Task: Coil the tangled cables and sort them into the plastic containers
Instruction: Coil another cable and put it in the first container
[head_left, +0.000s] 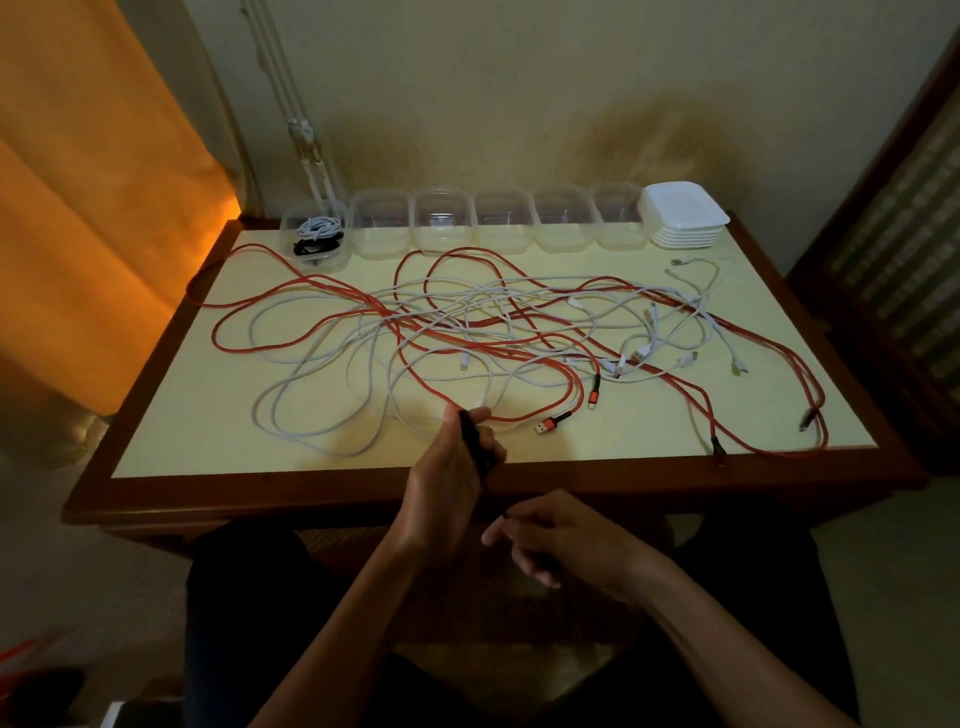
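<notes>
Across my desk (171, 415) sprawl tangled red and white cables (467, 332), six clear containers (441, 221) lining its far edge (leftmost holds coils). At the near edge my left hand (452, 483) grips a black cable (475, 447); my right hand (561, 535) pinches its tail.

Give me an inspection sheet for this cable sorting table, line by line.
Surface: pale yellow table with a brown border.
Job's things: six clear containers in a row; leftmost container holds coiled white and black cables, other five look empty.
Clutter: stack of white lids at the row's right end.
Hands: left hand grips a black cable; right hand pinches its trailing end.
Cables: red cables and white cables tangled across the table.
Surroundings: orange curtain left, wall behind.
</notes>
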